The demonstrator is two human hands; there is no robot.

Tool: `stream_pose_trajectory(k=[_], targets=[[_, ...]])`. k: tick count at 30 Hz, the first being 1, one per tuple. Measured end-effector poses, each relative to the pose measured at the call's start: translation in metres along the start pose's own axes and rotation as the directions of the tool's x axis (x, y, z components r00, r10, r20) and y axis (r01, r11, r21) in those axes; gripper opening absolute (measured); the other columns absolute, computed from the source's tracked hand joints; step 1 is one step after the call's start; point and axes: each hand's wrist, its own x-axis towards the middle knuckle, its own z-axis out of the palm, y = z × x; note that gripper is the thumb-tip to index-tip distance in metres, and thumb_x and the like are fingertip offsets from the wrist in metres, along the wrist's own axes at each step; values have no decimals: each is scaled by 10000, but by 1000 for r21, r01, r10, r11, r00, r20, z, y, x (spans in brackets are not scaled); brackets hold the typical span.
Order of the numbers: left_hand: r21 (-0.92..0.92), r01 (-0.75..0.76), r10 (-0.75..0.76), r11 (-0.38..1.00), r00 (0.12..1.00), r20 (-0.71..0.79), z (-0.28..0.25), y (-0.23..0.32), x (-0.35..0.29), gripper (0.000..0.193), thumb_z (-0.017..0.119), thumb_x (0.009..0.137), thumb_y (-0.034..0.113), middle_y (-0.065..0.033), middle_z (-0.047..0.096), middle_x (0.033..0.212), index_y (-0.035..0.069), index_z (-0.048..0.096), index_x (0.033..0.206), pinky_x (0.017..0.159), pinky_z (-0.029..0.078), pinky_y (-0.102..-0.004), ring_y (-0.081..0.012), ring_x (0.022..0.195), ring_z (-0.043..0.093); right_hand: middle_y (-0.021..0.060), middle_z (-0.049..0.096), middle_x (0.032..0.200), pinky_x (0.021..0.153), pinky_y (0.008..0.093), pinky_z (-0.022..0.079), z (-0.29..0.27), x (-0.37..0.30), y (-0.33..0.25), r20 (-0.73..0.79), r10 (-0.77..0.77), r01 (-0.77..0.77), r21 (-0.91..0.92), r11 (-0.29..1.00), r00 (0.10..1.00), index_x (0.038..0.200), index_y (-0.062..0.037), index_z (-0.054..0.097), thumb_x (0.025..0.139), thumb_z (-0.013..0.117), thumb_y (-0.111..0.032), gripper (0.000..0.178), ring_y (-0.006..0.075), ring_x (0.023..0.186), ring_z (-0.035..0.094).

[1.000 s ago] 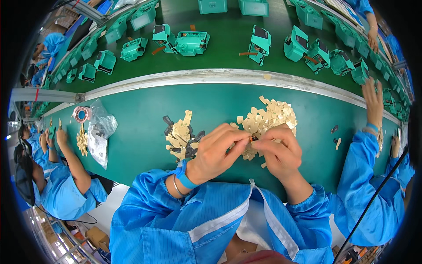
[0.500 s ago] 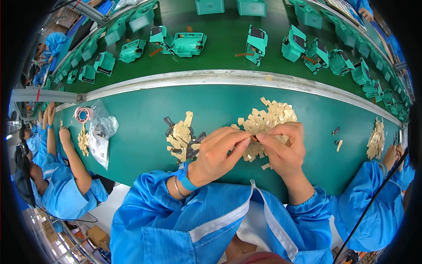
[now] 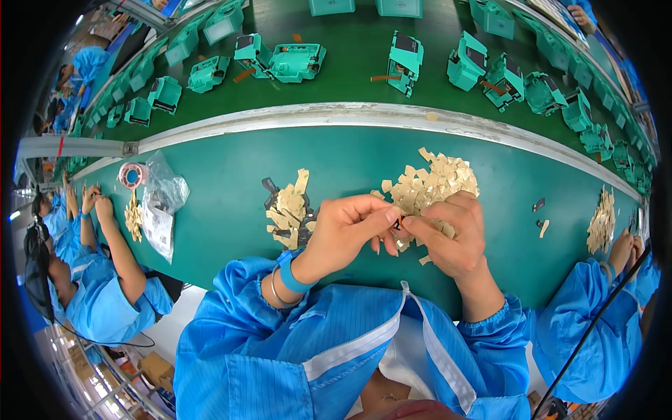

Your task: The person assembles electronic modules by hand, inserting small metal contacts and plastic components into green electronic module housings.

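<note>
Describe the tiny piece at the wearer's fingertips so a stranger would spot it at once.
On the green worktable, find the big tan pile right of centre. By its near edge in this view, the left hand and right hand meet at a small dark piece. Black with a touch of orange, it differs from the plain tan pile behind it.

Part point(image 3: 398, 223) at fingertips: black, orange. Scraps point(image 3: 437, 180): pale tan, some lighter glints. Bits point(image 3: 269, 185) under left scraps: black. Smock point(image 3: 269, 336): bright blue, fine dark stripes; zip tape point(image 3: 350, 346) white. Wristband point(image 3: 292, 275): blue. Bangle point(image 3: 276, 288): silver. Table point(image 3: 210, 224): teal-green. Belt point(image 3: 357, 59): darker green. Housings point(image 3: 297, 63): mint green, some panels black. Strips point(image 3: 384, 78): orange-brown. Roll point(image 3: 131, 175): pinkish, blue centre.
</note>
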Motion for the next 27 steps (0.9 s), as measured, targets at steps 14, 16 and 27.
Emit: stream_pose_trajectory(k=[14, 16, 27], targets=[[-123, 32, -30, 992, 999, 20, 5, -8, 6, 200, 495, 956, 130, -123, 671, 854, -43, 595, 959, 616, 551, -250, -193, 730, 685, 51, 557, 873, 605, 312, 425, -4, -5, 1, 14, 63, -63, 40, 997, 998, 797, -84, 690, 570, 680, -21, 236, 216, 780, 511], [-93, -7, 5, 996, 1000, -29, 7, -13, 8, 207, 487, 961, 138, -130, 671, 852, -43, 587, 979, 624, 550, -254, -195, 750, 684, 75, 546, 926, 650, 315, 443, -8, -13, 0, -99, 175, -164, 109, 980, 980, 857, -74, 679, 631, 686, 15, 243, 222, 785, 520], [852, -390, 637, 348, 765, 90, 8, -14, 8, 286, 692, 697, -18, -16, 656, 778, 74, 664, 967, 681, 467, -309, -204, 787, 567, 174, 478, 1202, 910, 360, 424, -11, 49, 75, -276, 672, -631, 231, 741, 687, 1365, -1, 277, 816, 693, -114, 698, 244, 1090, 500]])
